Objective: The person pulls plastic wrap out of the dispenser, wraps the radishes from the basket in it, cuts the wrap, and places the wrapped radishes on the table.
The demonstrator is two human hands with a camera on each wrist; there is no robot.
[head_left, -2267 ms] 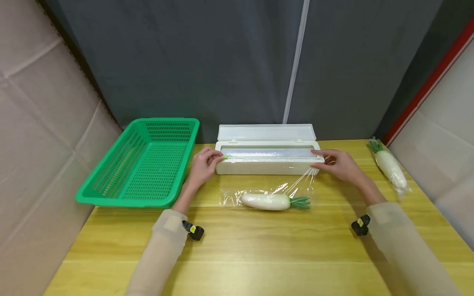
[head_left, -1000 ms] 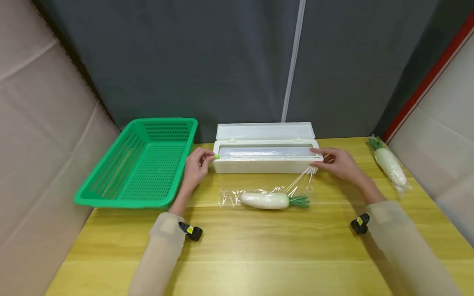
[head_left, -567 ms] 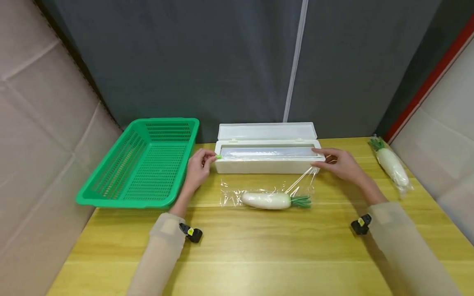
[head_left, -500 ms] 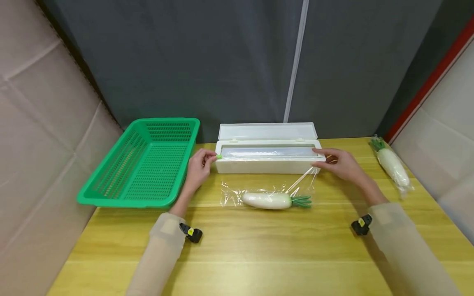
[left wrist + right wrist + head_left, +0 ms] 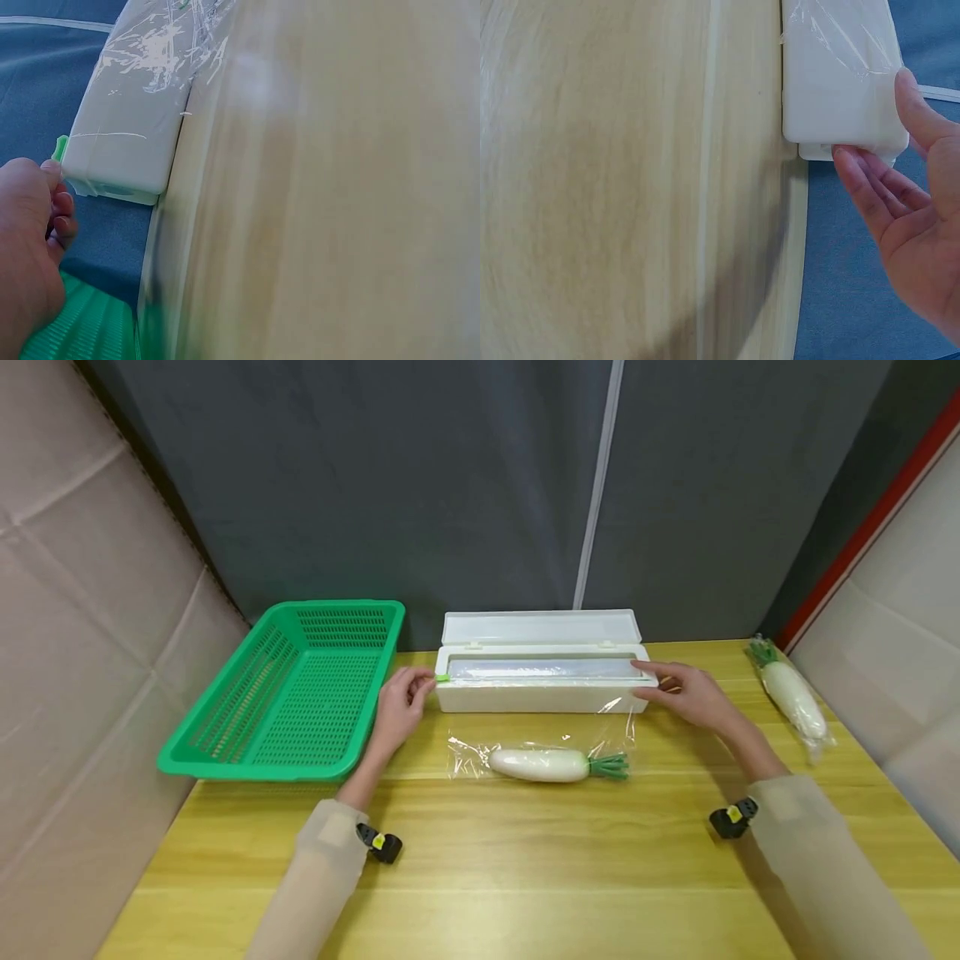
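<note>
In the head view, a white cling film dispenser (image 5: 540,697) stands at the back of the table, its lid raised and a film roll (image 5: 540,669) inside. My left hand (image 5: 399,710) is at its left end, thumb and fingers pinching the small green slide cutter (image 5: 60,148). My right hand (image 5: 692,696) holds the dispenser's right end, thumb and fingertips on opposite sides of the corner. In front of the box lies a white daikon (image 5: 542,765) with green stalks, under clear cling film (image 5: 467,760). That film reaches up toward the box front; whether it is severed I cannot tell.
A green plastic basket (image 5: 262,772) stands left of the dispenser, close to my left forearm. Another daikon (image 5: 795,697), wrapped in film, lies at the right edge of the wooden table (image 5: 555,877). A dark curtain (image 5: 420,485) hangs behind.
Earlier my left hand moved left with the green slide cutter to the dispenser's end. The stretched film strands near my right hand have since slackened. My right hand stays on the box.
</note>
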